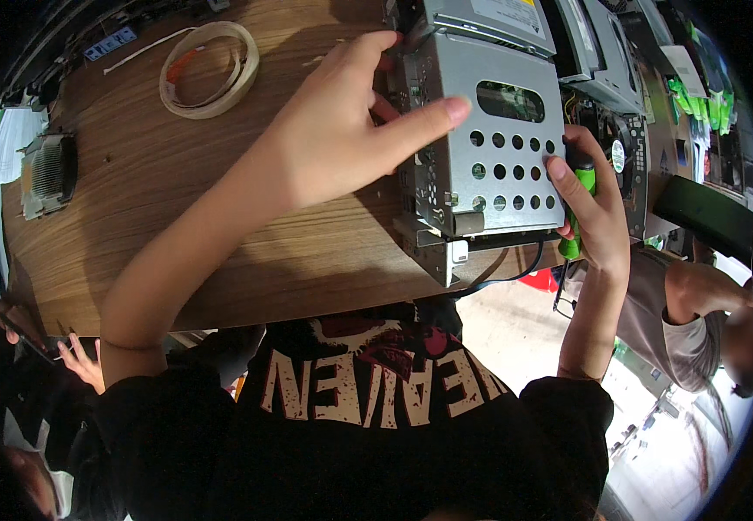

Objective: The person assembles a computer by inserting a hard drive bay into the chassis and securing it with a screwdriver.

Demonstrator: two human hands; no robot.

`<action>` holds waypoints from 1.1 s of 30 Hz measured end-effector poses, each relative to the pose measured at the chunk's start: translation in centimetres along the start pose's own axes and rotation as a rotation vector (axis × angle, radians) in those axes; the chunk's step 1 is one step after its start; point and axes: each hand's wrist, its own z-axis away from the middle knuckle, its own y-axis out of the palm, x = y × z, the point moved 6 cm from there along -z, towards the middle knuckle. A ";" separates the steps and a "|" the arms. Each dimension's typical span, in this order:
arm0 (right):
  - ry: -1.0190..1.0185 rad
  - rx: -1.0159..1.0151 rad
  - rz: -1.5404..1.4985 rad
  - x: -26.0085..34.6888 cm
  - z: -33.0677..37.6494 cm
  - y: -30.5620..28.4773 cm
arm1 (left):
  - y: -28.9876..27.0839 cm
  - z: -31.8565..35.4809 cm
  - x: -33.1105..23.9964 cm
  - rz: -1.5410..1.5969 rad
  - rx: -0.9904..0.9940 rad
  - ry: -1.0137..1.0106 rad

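One metal case [508, 65] sits at the near edge of the bench [307, 260]; left hand [342, 130] spread, slanting inward, thumb over it; right hand [601, 208] curled round a green screwdriver [571, 248] alongside.

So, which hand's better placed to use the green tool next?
Probably the right hand: it holds the green tool beside the metal case; the left hand is spread at the case's left edge.

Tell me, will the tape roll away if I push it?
Probably not: the tape lies flat on the desk. It's likely light, with an open middle. Its loose end may flop, being a narrow strip.
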 end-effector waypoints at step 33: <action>-0.041 -0.108 0.017 -1.3 0.3 0.2 | -0.4 0.5 1.1 0.031 0.048 -0.089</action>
